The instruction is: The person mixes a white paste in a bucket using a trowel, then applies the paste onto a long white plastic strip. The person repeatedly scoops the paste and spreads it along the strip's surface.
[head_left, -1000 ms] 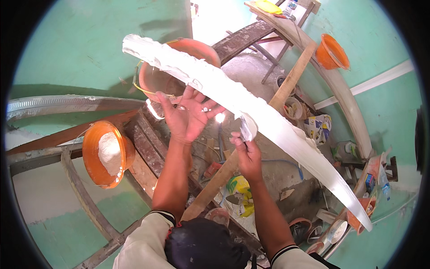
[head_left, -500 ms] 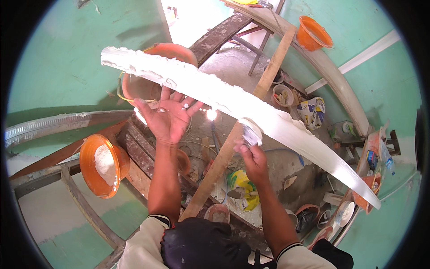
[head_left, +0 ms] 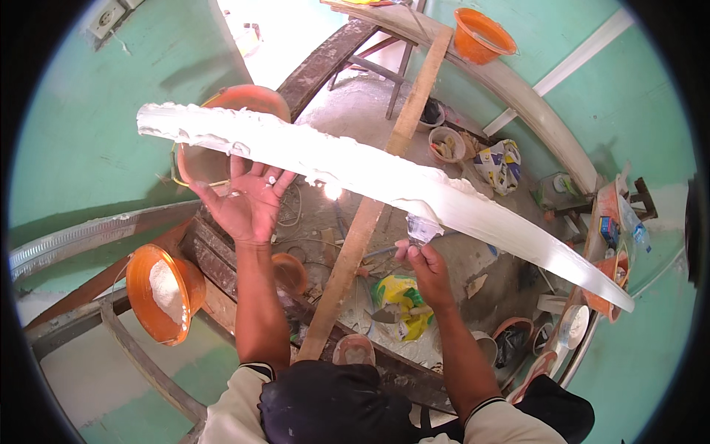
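Observation:
A long white strip [head_left: 310,159], like a plaster moulding, stretches across the view from upper left to lower right. Wet white paste lies thick and ragged along its left and middle stretch; the right end is smooth and tapered. My left hand [head_left: 255,203] is open at its near edge, palm up and fingers spread. Those fingertips reach the strip's edge, and whether they bear its weight I cannot tell. Bits of paste stick to the fingers. In my right hand [head_left: 429,270] is a putty knife [head_left: 423,228], its paste-smeared blade against the strip's near edge.
An orange bucket [head_left: 159,292] with white powder stands at left; a larger reddish tub [head_left: 251,100] is behind the strip. A wooden plank [head_left: 355,244] crosses below it. Another orange bucket [head_left: 481,37] sits on a far beam. Bags and small pails litter the floor [head_left: 362,103].
The whole view has shifted a little. My right hand has moved right relative to the left hand, and the putty knife's blade has turned to face the strip's edge. The left hand stays open.

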A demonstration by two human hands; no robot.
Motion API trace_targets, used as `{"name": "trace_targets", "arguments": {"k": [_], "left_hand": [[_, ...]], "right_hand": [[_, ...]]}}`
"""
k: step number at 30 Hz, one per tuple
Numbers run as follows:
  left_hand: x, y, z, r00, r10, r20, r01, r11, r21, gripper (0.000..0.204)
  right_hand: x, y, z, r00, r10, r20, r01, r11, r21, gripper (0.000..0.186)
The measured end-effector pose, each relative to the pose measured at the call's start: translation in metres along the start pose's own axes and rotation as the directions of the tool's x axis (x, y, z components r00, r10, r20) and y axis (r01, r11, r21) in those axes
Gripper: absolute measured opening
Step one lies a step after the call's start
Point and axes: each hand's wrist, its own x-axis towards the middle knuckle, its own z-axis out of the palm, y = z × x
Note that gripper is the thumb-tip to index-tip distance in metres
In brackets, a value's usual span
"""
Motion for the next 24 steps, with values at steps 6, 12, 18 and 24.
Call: {"name": "trace_targets", "arguments": {"k": [6, 12, 18, 24], "left_hand": [[0.001, 0.0, -0.012, 0.996, -0.001, 0.087, 0.019, 0.979, -0.203, 0.128], [-0.002, 0.0, -0.007, 0.993, 0.008, 0.114, 0.015, 0.98, -0.201, 0.124], [0.0, -0.006, 0.001, 0.996, 0.009, 0.09, 0.004, 0.988, -0.152, 0.125], [0.001, -0.001, -0.003, 0.995, 0.011, 0.103, 0.008, 0.983, -0.182, 0.125]], "right_hand": [[-0.014, -0.004, -0.012, 0.998, -0.056, -0.031, 0.053, 0.994, -0.093, 0.027], [-0.004, -0.019, -0.002, 0.988, -0.107, -0.113, 0.089, 0.984, -0.152, 0.027], [-0.029, -0.002, 0.006, 0.964, -0.097, -0.248, 0.118, 0.99, 0.071, 0.026], [0.02, -0.012, 0.054, 0.984, 0.055, 0.17, -0.098, 0.961, 0.258, 0.029]]}}
